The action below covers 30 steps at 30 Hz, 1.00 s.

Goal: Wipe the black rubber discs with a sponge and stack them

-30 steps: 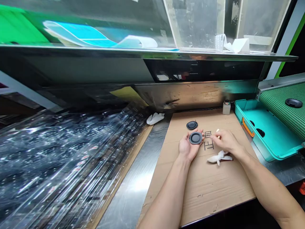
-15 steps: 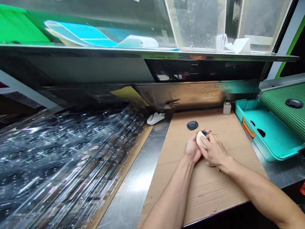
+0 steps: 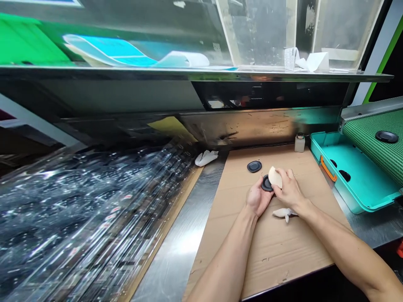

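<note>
My left hand (image 3: 257, 199) is closed around the edge of a small black oval disc (image 3: 266, 183), held face up above the cardboard sheet (image 3: 245, 247). In my right hand (image 3: 289, 188) is a cream-coloured round pad (image 3: 275, 177), pinched between thumb and fingers and tilted up beside the disc. Under my right wrist lies a crumpled white cloth (image 3: 283, 213), partly hidden by the arm. A second black oval disc (image 3: 254, 166) rests on the cardboard beyond my hands.
A small bottle (image 3: 299, 143) stands at the cardboard's far right corner. Right of it is a teal tray (image 3: 362, 184) holding black pieces, beside a green conveyor belt (image 3: 374, 142) carrying another black disc (image 3: 386, 136). Stacked clear plastic trays (image 3: 94, 209) fill the left. A white crumpled piece (image 3: 206, 158) lies behind.
My right hand has lifted the cream pad off the black disc and tilted it to the right. More of the disc in my left hand and the white cloth now shows.
</note>
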### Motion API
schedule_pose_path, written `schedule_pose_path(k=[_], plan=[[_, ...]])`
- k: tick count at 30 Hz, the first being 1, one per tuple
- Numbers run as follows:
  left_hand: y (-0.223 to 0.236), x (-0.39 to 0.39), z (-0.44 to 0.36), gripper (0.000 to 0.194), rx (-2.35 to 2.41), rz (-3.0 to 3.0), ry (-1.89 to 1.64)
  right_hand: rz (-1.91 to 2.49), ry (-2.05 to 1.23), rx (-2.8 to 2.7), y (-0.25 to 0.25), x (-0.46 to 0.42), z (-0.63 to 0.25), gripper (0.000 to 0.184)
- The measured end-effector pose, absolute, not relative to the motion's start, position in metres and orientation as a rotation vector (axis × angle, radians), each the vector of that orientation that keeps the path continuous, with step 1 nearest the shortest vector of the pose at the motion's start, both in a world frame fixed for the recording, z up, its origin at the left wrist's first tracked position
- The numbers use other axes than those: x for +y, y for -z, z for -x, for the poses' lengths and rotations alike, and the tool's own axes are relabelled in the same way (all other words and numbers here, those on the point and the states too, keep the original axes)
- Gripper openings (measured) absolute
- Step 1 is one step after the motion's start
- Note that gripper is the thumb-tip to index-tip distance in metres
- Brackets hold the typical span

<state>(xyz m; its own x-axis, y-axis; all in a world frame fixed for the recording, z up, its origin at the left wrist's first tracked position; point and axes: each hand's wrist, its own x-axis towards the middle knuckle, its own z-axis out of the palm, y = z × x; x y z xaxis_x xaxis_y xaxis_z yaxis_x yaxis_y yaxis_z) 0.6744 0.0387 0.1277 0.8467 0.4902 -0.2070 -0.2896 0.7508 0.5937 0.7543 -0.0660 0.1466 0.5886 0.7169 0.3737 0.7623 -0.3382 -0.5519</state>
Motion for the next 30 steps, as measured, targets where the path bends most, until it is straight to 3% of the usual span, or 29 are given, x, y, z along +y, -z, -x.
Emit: schedule_pose_path(k=[3,9,16,22,30], plan=[[-0.126,0.039,-0.677,0.038,0.381,-0.568,-0.476,1.997,-0.069,-1.205,-0.148,-0.075,-0.757,0.057],[-0.124,0.034,-0.676,0.033,0.330,-0.579,-0.481,1.978,-0.184,-1.178,-0.151,-0.078,-0.757,0.027],[-0.122,0.035,-0.675,0.032,0.372,-0.608,-0.460,1.981,-0.417,-1.137,-0.148,-0.072,-0.764,0.015],[-0.121,0.031,-0.679,0.034,0.405,-0.546,-0.421,2.358,-0.073,-1.113,-0.162,-0.079,-0.758,0.033],[-0.125,0.033,-0.677,0.039,0.461,-0.482,-0.432,2.651,-0.006,-1.102,-0.168,-0.069,-0.743,0.047]])
